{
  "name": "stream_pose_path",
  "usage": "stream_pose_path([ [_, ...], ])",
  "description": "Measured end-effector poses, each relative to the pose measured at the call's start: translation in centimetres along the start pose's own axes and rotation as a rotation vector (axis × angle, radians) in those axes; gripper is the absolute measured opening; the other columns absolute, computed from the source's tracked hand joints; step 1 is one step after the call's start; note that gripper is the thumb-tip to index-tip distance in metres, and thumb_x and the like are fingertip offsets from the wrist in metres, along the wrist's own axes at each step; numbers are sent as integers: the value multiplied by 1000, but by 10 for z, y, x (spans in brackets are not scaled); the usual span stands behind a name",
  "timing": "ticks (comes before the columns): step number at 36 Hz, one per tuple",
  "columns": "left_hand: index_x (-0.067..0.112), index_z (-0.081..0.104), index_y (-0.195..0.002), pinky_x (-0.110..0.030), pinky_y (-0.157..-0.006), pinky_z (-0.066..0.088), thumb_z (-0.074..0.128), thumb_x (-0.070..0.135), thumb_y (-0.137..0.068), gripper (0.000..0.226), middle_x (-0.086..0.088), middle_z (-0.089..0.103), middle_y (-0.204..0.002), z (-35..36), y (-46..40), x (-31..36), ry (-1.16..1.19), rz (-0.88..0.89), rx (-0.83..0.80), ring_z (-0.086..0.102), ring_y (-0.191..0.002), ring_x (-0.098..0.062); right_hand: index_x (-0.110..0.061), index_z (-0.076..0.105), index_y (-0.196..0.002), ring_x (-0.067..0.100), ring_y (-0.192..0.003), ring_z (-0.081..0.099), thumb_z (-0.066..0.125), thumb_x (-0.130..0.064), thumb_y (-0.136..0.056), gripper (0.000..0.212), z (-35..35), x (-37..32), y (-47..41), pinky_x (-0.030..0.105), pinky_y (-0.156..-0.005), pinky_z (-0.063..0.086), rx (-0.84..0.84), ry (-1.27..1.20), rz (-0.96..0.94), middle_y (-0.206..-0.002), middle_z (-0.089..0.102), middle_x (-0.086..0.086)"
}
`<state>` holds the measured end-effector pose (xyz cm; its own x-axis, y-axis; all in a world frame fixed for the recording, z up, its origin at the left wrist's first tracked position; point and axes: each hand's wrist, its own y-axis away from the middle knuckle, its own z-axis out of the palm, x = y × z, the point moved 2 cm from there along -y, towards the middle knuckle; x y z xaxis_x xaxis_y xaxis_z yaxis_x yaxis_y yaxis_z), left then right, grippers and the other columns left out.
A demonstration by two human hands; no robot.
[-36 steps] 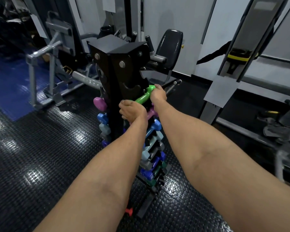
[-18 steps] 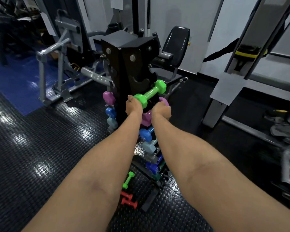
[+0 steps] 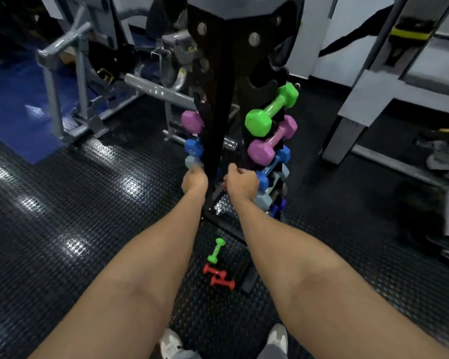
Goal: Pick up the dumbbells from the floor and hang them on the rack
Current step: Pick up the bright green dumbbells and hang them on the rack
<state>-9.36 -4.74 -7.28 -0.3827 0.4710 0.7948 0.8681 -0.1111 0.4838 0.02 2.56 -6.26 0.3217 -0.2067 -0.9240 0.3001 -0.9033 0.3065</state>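
Head view: dumbbell-filled rack (image 3: 219,73)

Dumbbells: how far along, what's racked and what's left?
Done: a big green dumbbell sits on the rack, above the purple one. In hand: nothing visible; both hands hang curled by the rack. Left: a small green dumbbell and two red ones on the floor.

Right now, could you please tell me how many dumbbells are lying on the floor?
3: a small green dumbbell beside the rack's base, and two red dumbbells just nearer the person. The forearms may hide others.
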Motion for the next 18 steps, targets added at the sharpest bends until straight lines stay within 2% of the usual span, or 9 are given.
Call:
stream_pose_path([
  [5,6,63,-126,-43,-105,46,41,46,-100,53,-19,61,-132,-3,-41,-54,-246,37,-228,58,-121,-35,-13,71,-65,20,-57,67,59,-29,-86,29,31,53,-5,39,-67,59,-148,-24,98,-60,70,5],
  [8,9,67,-120,-41,-104,47,50,45,-97,46,-19,65,-126,1,-68,-95,-283,14,-300,61,-118,-34,-13,71,-71,16,-51,64,59,-25,-88,24,45,99,-10,26,-49,52,-161,48,149,-64,70,5],
  [9,9,67,-118,-43,-103,48,53,44,-96,45,-20,66,-124,2,-78,-113,-271,-6,-309,61,-116,-35,-14,70,-73,15,-49,63,59,-25,-89,23,51,119,-13,24,-47,50,-153,61,179,-66,71,6],
  [11,9,67,-115,-45,-103,48,55,43,-93,43,-18,66,-122,5,-96,-149,-234,-47,-332,61,-115,-34,-15,70,-74,21,-58,67,58,-27,-88,21,58,161,-19,32,-58,55,-127,128,216,-74,73,9],
  [13,8,68,-113,-46,-104,48,58,40,-93,40,-18,66,-123,14,-119,-187,-198,-99,-345,61,-116,-34,-18,72,-76,30,-78,71,60,-27,-86,18,69,202,-31,42,-75,58,-100,206,216,-83,75,11],
  [14,7,68,-113,-46,-105,47,59,39,-93,38,-20,66,-123,22,-132,-206,-172,-124,-344,60,-117,-35,-19,72,-80,30,-84,70,61,-27,-86,15,76,223,-39,40,-78,58,-98,255,197,-87,75,9],
  [16,3,67,-112,-47,-105,47,59,37,-94,39,-24,64,-124,38,-157,-247,-170,-142,-336,60,-118,-38,-23,71,-85,24,-85,69,61,-29,-88,12,89,266,-55,28,-69,53,-104,368,168,-90,74,3],
  [18,2,66,-108,-47,-102,49,58,39,-95,40,-26,65,-121,52,-180,-279,-197,-140,-323,60,-116,-39,-29,65,-88,19,-81,69,60,-31,-90,6,99,303,-71,24,-62,48,-106,429,186,-92,74,-2],
])
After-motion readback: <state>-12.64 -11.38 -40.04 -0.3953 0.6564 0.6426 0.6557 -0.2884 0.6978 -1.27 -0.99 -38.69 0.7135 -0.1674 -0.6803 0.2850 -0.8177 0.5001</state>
